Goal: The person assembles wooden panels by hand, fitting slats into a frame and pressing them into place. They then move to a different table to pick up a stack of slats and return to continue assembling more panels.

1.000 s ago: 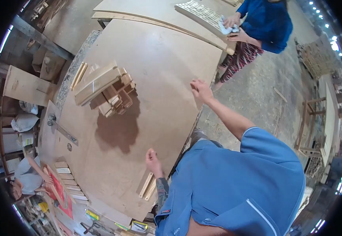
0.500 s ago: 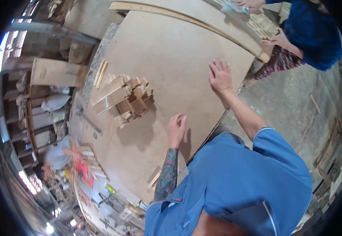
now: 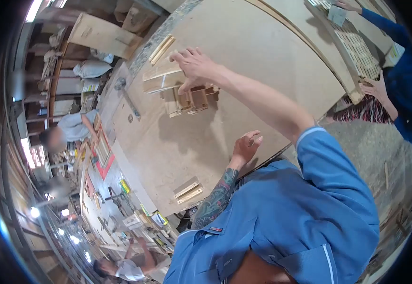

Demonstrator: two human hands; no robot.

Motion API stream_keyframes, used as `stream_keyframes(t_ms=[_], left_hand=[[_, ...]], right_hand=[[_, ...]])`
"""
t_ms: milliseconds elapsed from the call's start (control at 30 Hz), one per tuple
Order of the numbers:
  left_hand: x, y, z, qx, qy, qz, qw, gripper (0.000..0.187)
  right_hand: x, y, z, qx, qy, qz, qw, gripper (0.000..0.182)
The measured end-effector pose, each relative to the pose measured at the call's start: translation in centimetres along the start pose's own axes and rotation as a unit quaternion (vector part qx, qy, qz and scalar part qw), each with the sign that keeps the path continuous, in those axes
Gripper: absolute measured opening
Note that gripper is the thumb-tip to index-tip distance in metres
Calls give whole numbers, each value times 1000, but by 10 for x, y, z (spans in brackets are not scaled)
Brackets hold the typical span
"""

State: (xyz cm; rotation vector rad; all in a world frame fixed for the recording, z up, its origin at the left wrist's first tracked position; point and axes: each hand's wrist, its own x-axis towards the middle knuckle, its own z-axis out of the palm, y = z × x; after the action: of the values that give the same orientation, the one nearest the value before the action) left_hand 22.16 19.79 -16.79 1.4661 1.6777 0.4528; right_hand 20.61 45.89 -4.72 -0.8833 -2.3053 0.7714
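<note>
My right hand (image 3: 195, 67) reaches across over a stack of wooden pieces (image 3: 199, 99), fingers and thumb spread wide. The fingertips are right at the stack's upper edge, and the thumb lies over its near side. The hand hides part of the stack, which is made of pale and brown channel-like lengths. My left hand (image 3: 247, 147) is loosely curled with nothing in it, low over the board near its front edge. Two short wooden strips (image 3: 188, 190) lie to the left of my tattooed forearm. More thin strips (image 3: 161, 49) lie beyond the stack.
The large tabletop board (image 3: 263, 61) spreads under everything. A metal tool (image 3: 129, 102) lies at its left. At upper right, a person in a blue sleeve (image 3: 388, 28) handles slatted wooden pieces (image 3: 357, 52). Another person (image 3: 76, 130) works at a left bench with a red-edged frame (image 3: 104, 154).
My right hand has moved left from the board's right side to the wooden stack. My left hand stays near the front edge, still curled. The view has swung, showing more on the left.
</note>
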Motion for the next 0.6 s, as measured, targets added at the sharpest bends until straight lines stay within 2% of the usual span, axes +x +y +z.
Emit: stream_keyframes(t_ms=[33,67,133,167,233,333,433,567,600], left_hand=[[-5,3,-10,-48,36,-12,998,35],[-10,5,-21,-53,48,-13,997,35],[-27,15,-56,-177,139,-47,973,28],[-30,4,-68,-185,151,-47,970,28],[-35,-18,-91,-262,254,6,931,24],[-43,-33,-138,-252,284,-5,925,25],[-29,-45,-179,-354,305,24,884,26],[3,-44,-233,-462,279,-26,841,39],[9,-45,-242,-506,244,-32,827,42]], right_hand=[[20,-5,6,-98,-80,-26,992,110],[35,-6,10,-101,-85,-38,991,110],[59,-3,27,-207,-233,-3,950,126],[66,2,33,-163,-245,27,955,129],[71,1,34,-179,-256,18,950,128],[64,-15,30,-213,-261,36,941,125],[58,-25,28,-233,-236,80,940,123],[42,-54,35,-233,-198,144,941,119],[41,-67,35,-229,-186,169,940,117]])
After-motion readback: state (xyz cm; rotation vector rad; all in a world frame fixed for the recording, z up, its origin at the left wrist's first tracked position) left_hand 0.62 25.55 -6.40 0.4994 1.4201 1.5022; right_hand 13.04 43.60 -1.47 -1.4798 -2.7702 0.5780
